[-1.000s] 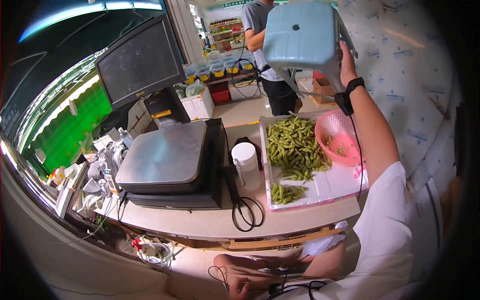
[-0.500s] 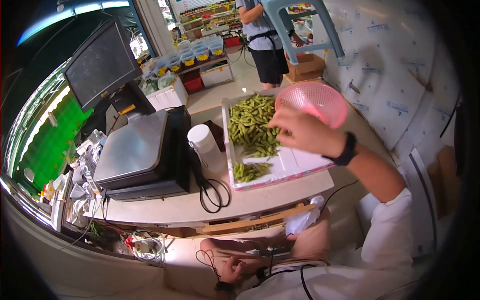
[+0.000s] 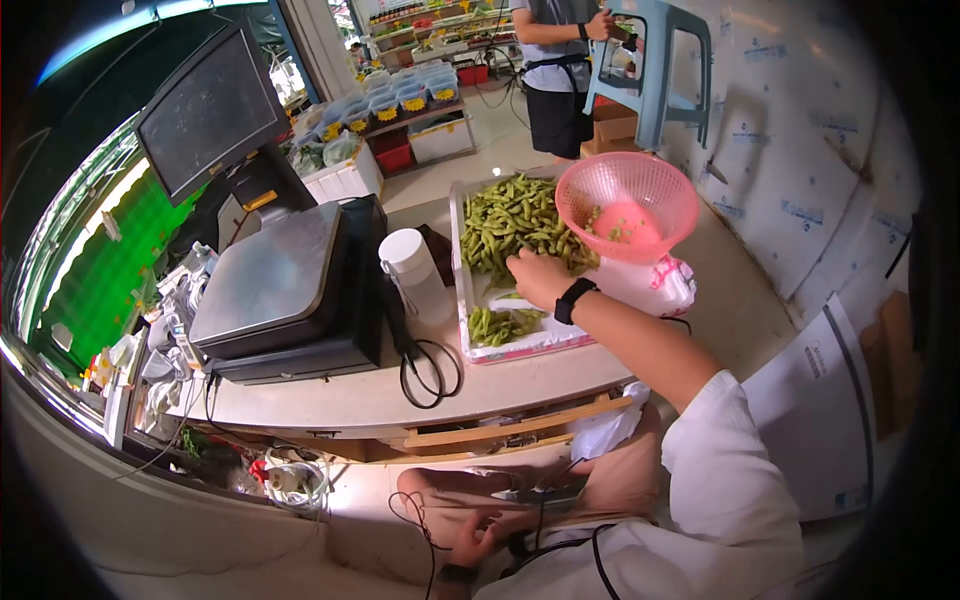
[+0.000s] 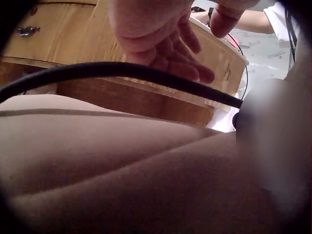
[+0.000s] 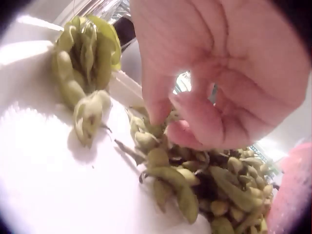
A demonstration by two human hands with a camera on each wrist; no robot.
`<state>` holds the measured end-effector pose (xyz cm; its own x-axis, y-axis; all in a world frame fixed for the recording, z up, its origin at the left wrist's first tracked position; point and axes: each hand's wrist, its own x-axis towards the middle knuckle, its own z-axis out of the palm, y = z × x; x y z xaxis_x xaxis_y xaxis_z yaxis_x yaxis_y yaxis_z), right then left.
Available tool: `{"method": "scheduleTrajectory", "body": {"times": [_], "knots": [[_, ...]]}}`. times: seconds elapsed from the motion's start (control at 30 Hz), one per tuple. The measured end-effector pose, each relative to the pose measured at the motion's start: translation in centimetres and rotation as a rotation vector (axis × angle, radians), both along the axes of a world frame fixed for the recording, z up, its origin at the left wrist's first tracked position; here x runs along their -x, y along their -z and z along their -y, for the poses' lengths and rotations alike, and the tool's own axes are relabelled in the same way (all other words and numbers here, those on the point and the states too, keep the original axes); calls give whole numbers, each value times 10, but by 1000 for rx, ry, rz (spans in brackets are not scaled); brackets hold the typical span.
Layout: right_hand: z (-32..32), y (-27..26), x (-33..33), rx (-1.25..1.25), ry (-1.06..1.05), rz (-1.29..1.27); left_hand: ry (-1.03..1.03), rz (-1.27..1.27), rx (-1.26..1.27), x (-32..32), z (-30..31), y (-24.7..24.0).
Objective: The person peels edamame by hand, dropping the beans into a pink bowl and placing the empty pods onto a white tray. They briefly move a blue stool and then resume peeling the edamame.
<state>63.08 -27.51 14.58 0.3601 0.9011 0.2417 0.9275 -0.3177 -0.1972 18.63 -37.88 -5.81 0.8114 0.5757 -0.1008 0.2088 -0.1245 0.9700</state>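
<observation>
My right hand reaches down into a heap of green edamame pods in a white foam tray. In the right wrist view, the thumb and curled fingers come close together right at the pods; I cannot tell whether a pod is pinched between them. A smaller bunch of pods lies at the tray's near left corner. Beside the heap, a pink basket has some shelled beans inside. My left hand rests over my lap, fingers loosely bent and holding nothing.
A scale, a monitor and a white lidded bottle stand left of the tray. A black cable loops over the counter's front edge. Beyond the counter, a person holds a blue plastic stool.
My right hand has left the blue stool and come down to the pods. The stool has moved away over the counter into the other person's hand. My left hand stays at my lap.
</observation>
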Motion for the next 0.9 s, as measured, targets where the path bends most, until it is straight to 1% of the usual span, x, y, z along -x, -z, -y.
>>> {"method": "scheduleTrajectory", "body": {"times": [0.07,0.13,0.17,0.33,0.4,0.43,0.47,0.5,0.53,0.57,0.6,0.63,0.67,0.7,0.73,0.77,0.8,0.87,0.9], "knots": [[-2,-2,3,2,5,-2,-14,-12,11,3,-1,4],[-1,-5,5,13,-42,118,-6,-31,0,0,-2,-7],[-3,-3,5,-1,-47,127,-1,-53,-16,-1,-3,-11],[5,-10,9,-46,-12,43,-9,-45,10,-7,-6,-7],[18,-20,14,-286,-161,-125,-30,-55,14,-7,-7,-13],[30,-34,25,-364,-244,-207,-38,-29,13,-13,-10,-24],[45,-42,34,-428,-398,-271,-52,-7,15,-17,-11,-33],[72,-73,58,-256,-384,-630,-40,46,-29,-21,-16,-34],[92,-74,74,-213,-454,-842,-35,76,-94,-24,-17,-41],[109,-62,89,-168,-528,-1093,-55,74,-131,-31,-17,-58],[129,-65,111,-92,-539,-1359,-76,150,-131,-41,-17,-77],[144,-43,127,-51,-543,-1500,-66,153,-139,-45,-16,-82],[157,-29,147,-46,-536,-1570,-59,187,-127,-53,-14,-101],[166,-12,163,-39,-519,-1665,-72,234,-59,-59,-12,-112],[172,5,177,-33,-505,-1761,-125,272,-49,-63,-8,-113],[178,24,187,-54,-453,-1782,-139,286,43,-66,-5,-118],[183,41,197,-130,-382,-1821,-143,293,149,-67,-1,-121],[192,70,209,-213,-300,-1826,-165,264,364,-70,7,-120],[197,81,211,-222,-262,-1795,-180,248,373,-72,8,-116]]}}
